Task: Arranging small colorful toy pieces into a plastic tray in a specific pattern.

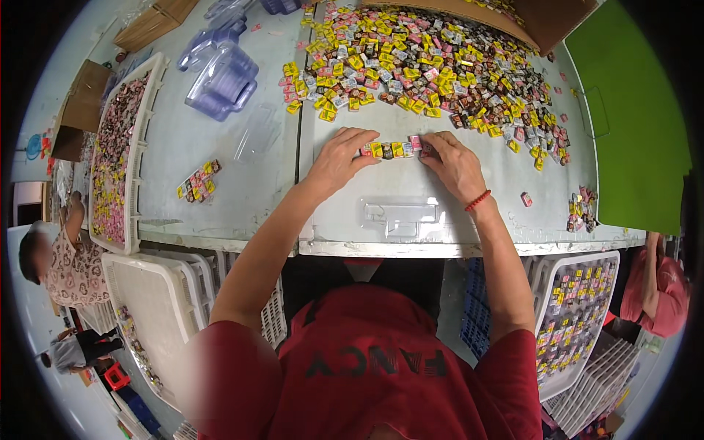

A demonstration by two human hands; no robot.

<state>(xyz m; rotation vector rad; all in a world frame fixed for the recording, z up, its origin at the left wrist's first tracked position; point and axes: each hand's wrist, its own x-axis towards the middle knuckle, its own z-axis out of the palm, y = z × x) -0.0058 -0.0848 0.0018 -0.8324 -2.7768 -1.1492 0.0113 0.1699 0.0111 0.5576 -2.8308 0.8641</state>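
Observation:
A short row of small, boxy wrapped packets (pixel 397 150) in yellow, black, white and pink lies on the table between my hands. The fingers and thumb of my left hand (pixel 337 161) close round the row's left end. My right hand (pixel 456 165), with a red bracelet at its wrist, pinches a pink packet (pixel 426 149) at the right end. Another pink packet (pixel 416 142) sits slightly out of line there. Just nearer me is a clear plastic tray (pixel 400 229) with moulded hollows. The undersides of my fingers are hidden.
A wide heap of loose packets (pixel 433 66) spreads behind my hands, below a cardboard box (pixel 561 22). Stacked clear trays (pixel 224 81) and a small packet cluster (pixel 198 182) are left. A filled white crate (pixel 147 132) stands far left, a green panel (pixel 631 125) right. Other people are at both sides.

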